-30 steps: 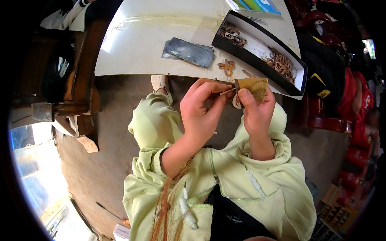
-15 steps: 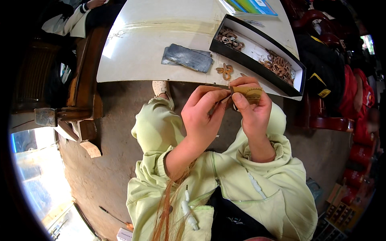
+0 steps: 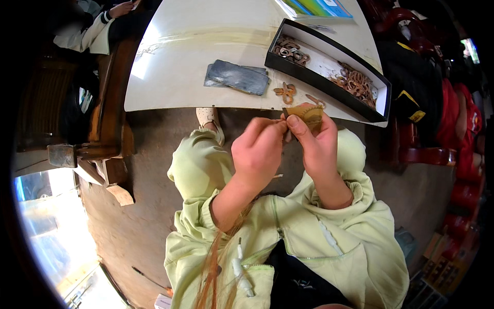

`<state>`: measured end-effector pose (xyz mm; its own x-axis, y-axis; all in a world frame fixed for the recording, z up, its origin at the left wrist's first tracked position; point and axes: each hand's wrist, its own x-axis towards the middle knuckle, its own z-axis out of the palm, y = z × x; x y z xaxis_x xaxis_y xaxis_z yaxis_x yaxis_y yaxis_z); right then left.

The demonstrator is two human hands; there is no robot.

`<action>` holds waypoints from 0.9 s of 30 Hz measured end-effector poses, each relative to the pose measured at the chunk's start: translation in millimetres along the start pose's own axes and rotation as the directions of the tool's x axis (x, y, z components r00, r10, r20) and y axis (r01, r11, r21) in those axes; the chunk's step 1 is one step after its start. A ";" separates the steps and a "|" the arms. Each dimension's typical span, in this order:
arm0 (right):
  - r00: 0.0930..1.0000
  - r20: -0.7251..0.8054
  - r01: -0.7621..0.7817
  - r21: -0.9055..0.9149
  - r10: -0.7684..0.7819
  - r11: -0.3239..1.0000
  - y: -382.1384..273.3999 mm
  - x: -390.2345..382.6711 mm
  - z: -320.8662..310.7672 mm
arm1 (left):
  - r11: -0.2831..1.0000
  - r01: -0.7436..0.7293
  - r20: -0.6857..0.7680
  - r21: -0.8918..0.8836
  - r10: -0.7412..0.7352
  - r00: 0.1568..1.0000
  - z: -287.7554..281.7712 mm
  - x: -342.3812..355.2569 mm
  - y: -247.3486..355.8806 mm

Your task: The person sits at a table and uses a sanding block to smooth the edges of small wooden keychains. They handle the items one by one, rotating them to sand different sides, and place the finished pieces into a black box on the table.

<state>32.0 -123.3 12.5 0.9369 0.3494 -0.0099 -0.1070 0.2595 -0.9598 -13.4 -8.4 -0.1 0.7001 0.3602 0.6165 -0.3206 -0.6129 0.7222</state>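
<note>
My right hand (image 3: 319, 150) is closed on a folded piece of sandpaper (image 3: 307, 114), tan on its back with a dark print and a dark edge. The thumb presses on its near face. Close against it, my left hand (image 3: 257, 149) pinches something small at the sandpaper's left edge; fingers hide most of it. Both hands are held up just off the table's near edge, above my lap. Beyond them on the table lie a rusty metal piece with looped ends (image 3: 285, 92) and a slim brownish piece (image 3: 315, 100).
A long black box (image 3: 329, 85) with a white inside holds many rusty rings and loops. Two dark grey flat slabs (image 3: 237, 77) lie overlapped on the white table (image 3: 180, 67). A colourful booklet (image 3: 319, 7) rests at the back. Another person's hand (image 3: 121, 9) shows at far left.
Both hands have shifted slightly; the sandpaper sits a little further left. The left fingers have drawn closer together at its edge. The slim brownish piece on the table shows more fully.
</note>
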 end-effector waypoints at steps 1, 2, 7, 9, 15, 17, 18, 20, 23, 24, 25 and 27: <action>1.000 -0.005 -0.006 0.023 0.006 1.000 0.2 0.3 1.1 | 0.994 0.103 0.014 -0.020 -0.103 0.995 -2.2 4.0 3.8; 1.000 0.001 -0.005 0.058 0.005 0.998 1.0 0.6 2.9 | 0.978 0.204 0.027 -0.036 -0.203 0.979 -4.8 7.0 6.0; 0.999 -0.003 0.034 0.071 -0.034 0.997 4.6 -0.2 3.8 | 0.996 0.086 0.026 0.017 -0.086 0.996 -0.9 4.0 2.2; 0.999 0.008 0.046 0.028 -0.046 0.999 3.9 -0.2 0.9 | 0.998 0.019 0.032 0.059 -0.021 0.999 -0.3 2.8 0.5; 0.994 -0.003 -0.109 0.255 0.113 0.961 0.5 2.6 -7.2 | 0.992 -0.125 0.071 0.007 0.124 0.990 0.8 5.0 1.8; 0.993 0.030 -0.114 0.442 0.112 0.890 -1.0 1.8 -9.0 | 0.996 0.068 0.058 -0.060 -0.064 0.996 -2.1 6.4 5.1; 0.996 0.027 -0.091 0.433 0.088 0.897 -1.4 2.5 -8.8 | 0.987 0.109 0.051 -0.114 -0.104 0.993 -1.9 6.7 3.6; 0.999 0.021 -0.048 0.411 0.044 0.910 -2.9 3.5 -6.6 | 0.955 0.195 0.043 -0.224 -0.190 0.981 -0.7 5.7 -0.3; 0.999 0.011 -0.046 0.312 0.045 0.949 -3.3 1.5 -4.7 | 0.973 0.147 0.030 -0.179 -0.144 0.989 -1.4 7.7 4.0; 0.999 0.022 -0.045 0.307 0.040 0.951 -3.3 1.4 -5.7 | 0.978 0.122 0.022 -0.167 -0.120 0.992 -1.1 8.5 4.6; 0.999 0.033 -0.043 0.301 0.035 0.953 -3.3 1.5 -7.0 | 0.977 0.123 0.018 -0.172 -0.121 0.992 -0.7 8.5 4.7; 0.999 0.034 -0.016 0.278 0.007 0.960 -4.0 1.1 -6.9 | 0.976 0.120 0.008 -0.179 -0.121 0.993 -0.6 8.5 4.8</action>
<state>35.7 -130.1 14.4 0.9242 0.3819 -0.0067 -0.2103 0.4941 -0.8436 -9.4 -7.9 8.8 0.7388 0.4261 0.5222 -0.3431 -0.4291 0.8356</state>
